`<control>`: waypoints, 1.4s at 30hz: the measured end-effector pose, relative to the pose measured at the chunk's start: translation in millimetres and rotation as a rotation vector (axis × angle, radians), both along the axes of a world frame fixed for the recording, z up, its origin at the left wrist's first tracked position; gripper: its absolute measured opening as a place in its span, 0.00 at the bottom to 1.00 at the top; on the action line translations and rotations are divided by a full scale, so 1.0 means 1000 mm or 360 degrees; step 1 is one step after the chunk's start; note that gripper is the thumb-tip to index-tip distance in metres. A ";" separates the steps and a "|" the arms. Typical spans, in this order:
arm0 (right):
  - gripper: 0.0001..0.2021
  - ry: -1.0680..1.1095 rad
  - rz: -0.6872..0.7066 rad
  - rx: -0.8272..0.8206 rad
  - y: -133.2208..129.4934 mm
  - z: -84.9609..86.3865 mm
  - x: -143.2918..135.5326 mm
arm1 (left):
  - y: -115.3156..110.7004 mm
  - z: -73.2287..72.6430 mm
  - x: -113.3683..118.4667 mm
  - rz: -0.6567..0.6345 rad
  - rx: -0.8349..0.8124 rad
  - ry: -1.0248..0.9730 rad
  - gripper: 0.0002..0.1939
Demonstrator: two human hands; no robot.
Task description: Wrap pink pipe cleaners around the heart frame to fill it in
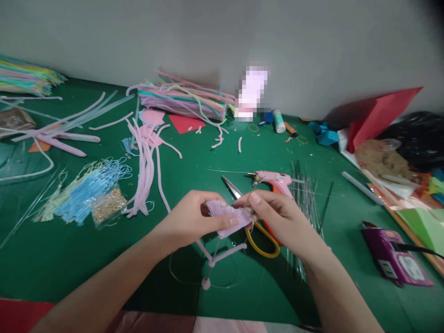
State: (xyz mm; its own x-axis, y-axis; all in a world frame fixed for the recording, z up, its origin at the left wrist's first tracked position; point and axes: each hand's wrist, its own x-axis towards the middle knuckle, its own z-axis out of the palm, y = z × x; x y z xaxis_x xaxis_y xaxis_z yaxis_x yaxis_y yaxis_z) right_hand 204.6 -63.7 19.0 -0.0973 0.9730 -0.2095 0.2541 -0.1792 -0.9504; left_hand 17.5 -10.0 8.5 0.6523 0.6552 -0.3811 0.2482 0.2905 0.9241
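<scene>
A flat, ribbed lilac piece of pipe cleaners (234, 227) is held up between both hands. My left hand (192, 219) is closed on its left side, thumb lying across the front. At its right end, my right hand (272, 210) pinches with thumb and fingertips; a fine loop hangs below these fingers. Under the hands are a lilac pipe cleaner stem (227, 254) with a side branch and a small pompom-like knob (206, 283). Yellow-handled scissors (265, 252) lie behind the right hand, partly hidden. Beyond them rests a pink hot glue gun (277, 178).
Left lie loose lilac pipe cleaners (144, 180), blue tassels (85, 196) and a bag of gold beads (108, 206). Pipe cleaner bundles (183, 101) line the wall. Metal wires (301, 203) and a purple device with a black cable (395, 256) are on the right.
</scene>
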 end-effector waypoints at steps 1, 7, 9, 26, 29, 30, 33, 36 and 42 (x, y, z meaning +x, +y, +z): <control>0.14 0.0025 -0.0011 -0.0016 0.000 0.000 -0.001 | 0.000 0.000 0.000 0.0002 -0.0006 -0.0011 0.16; 0.06 0.0095 -0.0157 -0.0062 0.001 -0.001 -0.002 | 0.000 0.002 0.000 0.0099 -0.0116 -0.0127 0.13; 0.07 0.0093 -0.0156 -0.0085 0.002 -0.001 -0.002 | 0.000 0.002 0.000 0.0115 -0.0145 -0.0157 0.12; 0.12 0.0278 -0.0028 -0.0236 0.003 0.002 -0.006 | -0.002 0.004 0.002 0.0196 -0.0104 -0.0190 0.09; 0.12 0.0375 -0.0054 -0.0221 0.001 0.000 -0.005 | 0.000 0.004 0.000 0.0165 -0.0250 -0.0286 0.06; 0.12 0.0403 -0.0059 -0.0219 0.001 0.000 -0.005 | 0.000 0.003 -0.001 0.0154 -0.0286 -0.0306 0.06; 0.12 0.0466 -0.0058 -0.0241 0.000 0.001 -0.005 | 0.001 0.002 -0.002 0.0139 -0.0365 -0.0354 0.05; 0.12 0.0480 -0.0043 -0.0247 -0.001 0.002 -0.006 | 0.002 0.003 -0.002 0.0125 -0.0401 -0.0411 0.05; 0.13 0.0441 -0.0028 -0.0247 -0.002 0.000 -0.007 | 0.001 0.005 -0.002 0.0105 -0.0303 -0.0396 0.06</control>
